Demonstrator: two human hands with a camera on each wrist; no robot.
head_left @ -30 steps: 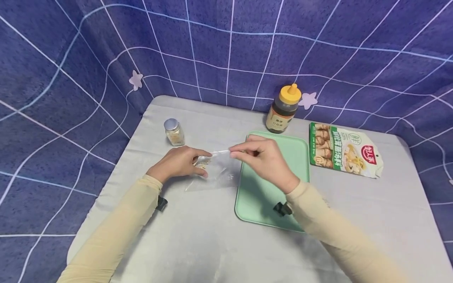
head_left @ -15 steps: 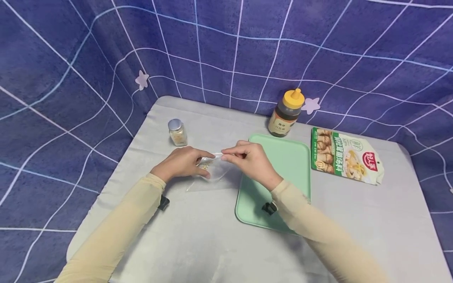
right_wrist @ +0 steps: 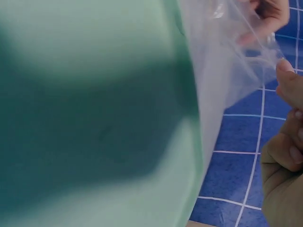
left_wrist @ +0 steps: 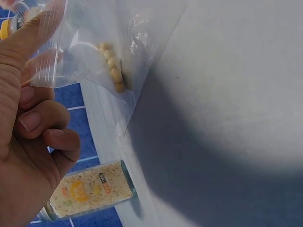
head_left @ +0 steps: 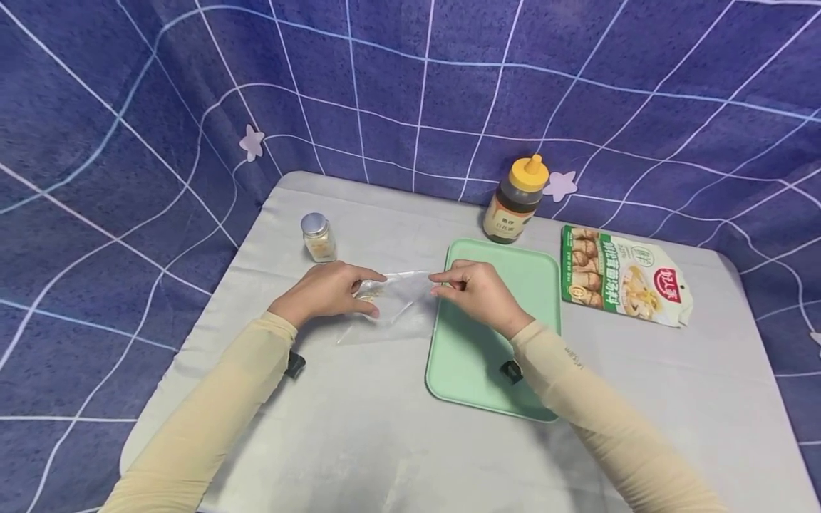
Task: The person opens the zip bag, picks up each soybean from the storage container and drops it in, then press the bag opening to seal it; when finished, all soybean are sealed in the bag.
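Observation:
A clear zip-lock bag (head_left: 405,313) is held by its top edge over the table, left of the green tray. My left hand (head_left: 327,291) pinches the left end of that edge between thumb and fingers. At the opposite corner, my right hand (head_left: 482,293) pinches the bag with thumb and index finger. In the left wrist view, several small round tan pieces (left_wrist: 112,67) lie in a row inside the bag, near the ridged zip strip (left_wrist: 47,61). The right wrist view shows the right thumb (right_wrist: 285,71) at the bag's corner.
Behind my left hand stands a small glass jar (head_left: 318,239) with a grey lid and pale grains. The green tray (head_left: 494,410) lies under my right forearm. A yellow-capped dark squeeze bottle (head_left: 511,203) stands behind it, and a printed food pouch (head_left: 625,276) lies right.
My right hand first slid left along the bag's top edge towards the left hand, then back right to the corner. The bag's mouth bowed, then straightened. My left hand stayed nearly still.

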